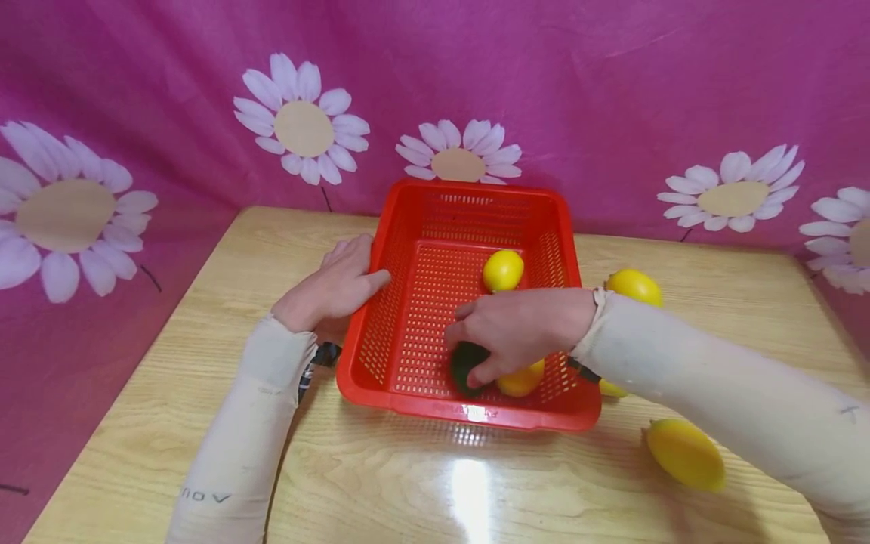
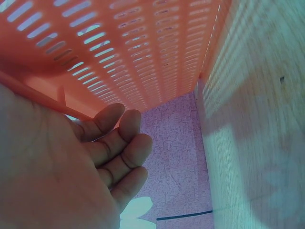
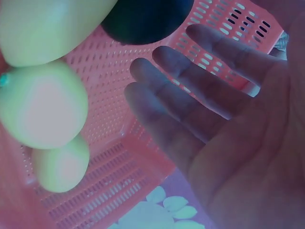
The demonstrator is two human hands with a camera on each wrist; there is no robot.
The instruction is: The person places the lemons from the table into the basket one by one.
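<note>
Red plastic basket (image 1: 435, 227) sits on the wooden table (image 1: 170, 393), its outer wall touched by the relaxed left hand (image 1: 333, 291). Inside it, the right hand (image 1: 519, 329) hovers with loose fingers, grasping nothing, over a dark green fruit (image 1: 465, 363) and a yellow lemon (image 1: 519, 381).

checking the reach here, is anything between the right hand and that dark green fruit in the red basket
Nothing visible is. The right hand is already inside the red basket, fingertips at the dark green fruit. A yellow fruit lies beside it, not between. The wrist view shows straight fingers and no grip yet.
</note>
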